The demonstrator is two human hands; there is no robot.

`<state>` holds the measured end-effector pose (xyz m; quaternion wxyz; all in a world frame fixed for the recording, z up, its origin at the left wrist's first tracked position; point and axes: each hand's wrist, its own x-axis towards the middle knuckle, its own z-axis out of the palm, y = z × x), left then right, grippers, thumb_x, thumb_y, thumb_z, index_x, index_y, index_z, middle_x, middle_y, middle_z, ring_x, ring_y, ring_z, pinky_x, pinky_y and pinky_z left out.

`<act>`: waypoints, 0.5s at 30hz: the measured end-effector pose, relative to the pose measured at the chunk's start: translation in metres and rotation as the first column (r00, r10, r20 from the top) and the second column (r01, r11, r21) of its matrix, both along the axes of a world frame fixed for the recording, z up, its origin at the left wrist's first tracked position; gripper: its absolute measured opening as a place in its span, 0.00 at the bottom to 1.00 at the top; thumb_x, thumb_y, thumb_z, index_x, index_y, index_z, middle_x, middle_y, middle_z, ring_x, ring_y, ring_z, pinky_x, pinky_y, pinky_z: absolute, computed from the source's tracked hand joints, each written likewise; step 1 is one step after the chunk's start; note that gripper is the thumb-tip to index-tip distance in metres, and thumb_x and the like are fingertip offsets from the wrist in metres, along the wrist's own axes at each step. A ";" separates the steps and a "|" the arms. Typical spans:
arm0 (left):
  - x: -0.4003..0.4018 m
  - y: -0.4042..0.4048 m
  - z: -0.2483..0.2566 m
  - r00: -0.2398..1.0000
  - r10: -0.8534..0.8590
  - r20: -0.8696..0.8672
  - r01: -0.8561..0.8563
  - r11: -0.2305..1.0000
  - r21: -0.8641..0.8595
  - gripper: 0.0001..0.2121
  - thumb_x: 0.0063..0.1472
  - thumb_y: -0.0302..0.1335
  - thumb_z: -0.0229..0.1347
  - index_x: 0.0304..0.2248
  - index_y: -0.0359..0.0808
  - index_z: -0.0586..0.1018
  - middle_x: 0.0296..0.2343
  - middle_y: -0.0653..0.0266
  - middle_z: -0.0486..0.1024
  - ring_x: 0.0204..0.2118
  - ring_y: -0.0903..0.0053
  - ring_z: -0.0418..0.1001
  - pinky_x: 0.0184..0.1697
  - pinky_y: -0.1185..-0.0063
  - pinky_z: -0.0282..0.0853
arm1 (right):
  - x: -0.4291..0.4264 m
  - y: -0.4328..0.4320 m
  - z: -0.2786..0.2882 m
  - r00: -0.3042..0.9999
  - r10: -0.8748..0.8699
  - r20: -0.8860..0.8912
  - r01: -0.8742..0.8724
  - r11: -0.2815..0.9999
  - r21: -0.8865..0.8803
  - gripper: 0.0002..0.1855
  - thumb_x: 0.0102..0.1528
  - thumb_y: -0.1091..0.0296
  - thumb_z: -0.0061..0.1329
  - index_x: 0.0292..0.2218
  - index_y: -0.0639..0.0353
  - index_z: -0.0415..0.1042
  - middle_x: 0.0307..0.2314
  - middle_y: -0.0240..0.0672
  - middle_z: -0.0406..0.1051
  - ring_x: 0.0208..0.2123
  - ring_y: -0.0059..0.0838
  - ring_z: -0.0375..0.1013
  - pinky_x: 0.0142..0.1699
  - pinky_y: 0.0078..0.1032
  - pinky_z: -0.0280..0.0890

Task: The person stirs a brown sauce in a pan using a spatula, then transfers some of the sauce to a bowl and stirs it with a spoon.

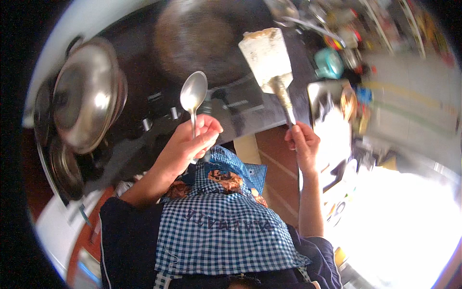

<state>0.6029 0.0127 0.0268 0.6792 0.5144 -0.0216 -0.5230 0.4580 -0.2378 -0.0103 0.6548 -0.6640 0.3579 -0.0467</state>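
My left hand is closed around the handle of a metal spoon, whose bowl points away from me. In my right hand is the handle of a metal turner; its wide blade is upright in view and has brownish residue along the far edge. Both tools are held above the near part of a dark stove top. Beyond them lies a large dark round pan, blurred, with a brownish inside. The blue checked apron I wear is below my hands.
At the left stands a domed metal lid or pan, with another round metal piece nearer me. Two stove knobs are at the front. To the right are a turquoise container, blurred jars and a bright sink area.
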 end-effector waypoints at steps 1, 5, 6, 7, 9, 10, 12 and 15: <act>-0.003 -0.001 -0.006 0.999 -0.039 0.019 0.037 0.996 0.084 0.10 0.59 0.29 0.47 0.37 0.31 0.68 0.19 0.74 0.62 0.18 0.94 0.54 0.19 0.92 0.48 | -0.011 0.010 -0.024 0.997 -0.074 0.026 0.070 0.989 0.130 0.14 0.56 0.66 0.46 0.40 0.68 0.70 0.19 0.28 0.68 0.18 0.11 0.62 0.22 0.12 0.57; -0.017 -0.005 -0.019 0.992 -0.013 -0.127 0.037 0.982 0.183 0.15 0.47 0.29 0.44 0.36 0.32 0.67 0.22 0.70 0.64 0.17 0.91 0.52 0.19 0.90 0.49 | -0.052 0.035 -0.055 0.982 -0.180 -0.051 0.187 0.956 0.228 0.13 0.57 0.66 0.45 0.39 0.68 0.70 0.19 0.27 0.67 0.18 0.12 0.60 0.22 0.12 0.56; -0.022 -0.003 -0.027 0.989 -0.017 -0.147 0.043 0.984 0.174 0.15 0.47 0.29 0.44 0.36 0.32 0.67 0.23 0.69 0.64 0.18 0.90 0.53 0.20 0.90 0.51 | -0.062 0.042 -0.064 0.974 -0.218 -0.052 0.224 0.941 0.254 0.13 0.57 0.66 0.45 0.39 0.67 0.70 0.19 0.27 0.67 0.18 0.12 0.60 0.22 0.12 0.56; -0.027 -0.001 -0.036 0.985 -0.023 -0.172 0.051 0.985 0.166 0.15 0.47 0.29 0.44 0.36 0.32 0.67 0.23 0.68 0.65 0.19 0.89 0.54 0.21 0.89 0.52 | -0.072 0.049 -0.075 0.967 -0.250 -0.054 0.255 0.927 0.273 0.13 0.57 0.66 0.45 0.39 0.67 0.70 0.19 0.27 0.67 0.18 0.12 0.60 0.22 0.12 0.56; -0.030 0.001 -0.057 0.963 -0.008 -0.271 0.077 0.967 0.244 0.14 0.47 0.28 0.44 0.34 0.31 0.68 0.26 0.66 0.66 0.21 0.86 0.57 0.23 0.87 0.55 | -0.087 0.057 -0.098 0.933 -0.349 -0.090 0.358 0.871 0.337 0.13 0.57 0.65 0.45 0.38 0.66 0.71 0.19 0.27 0.67 0.18 0.11 0.61 0.22 0.12 0.56; -0.036 0.000 -0.060 0.955 -0.021 -0.295 0.097 0.964 0.247 0.13 0.47 0.27 0.43 0.33 0.31 0.68 0.26 0.65 0.66 0.21 0.86 0.58 0.24 0.86 0.56 | -0.096 0.055 -0.100 0.917 -0.388 -0.090 0.393 0.843 0.369 0.12 0.58 0.65 0.44 0.38 0.65 0.71 0.19 0.27 0.67 0.18 0.11 0.61 0.22 0.11 0.56; -0.049 0.000 -0.070 0.944 -0.093 -0.315 0.175 0.954 0.244 0.12 0.46 0.25 0.42 0.32 0.30 0.69 0.26 0.64 0.67 0.23 0.84 0.60 0.25 0.85 0.57 | -0.116 0.052 -0.101 0.883 -0.456 -0.110 0.465 0.818 0.338 0.12 0.58 0.66 0.44 0.38 0.65 0.71 0.19 0.27 0.68 0.17 0.11 0.61 0.22 0.11 0.56; -0.066 0.004 -0.076 0.890 -0.192 -0.414 0.316 0.913 0.258 0.11 0.45 0.19 0.40 0.31 0.30 0.69 0.27 0.62 0.67 0.25 0.82 0.63 0.27 0.84 0.60 | -0.147 0.062 -0.104 0.801 -0.580 -0.150 0.599 0.766 0.233 0.12 0.58 0.67 0.44 0.39 0.65 0.70 0.20 0.29 0.69 0.17 0.11 0.62 0.22 0.11 0.57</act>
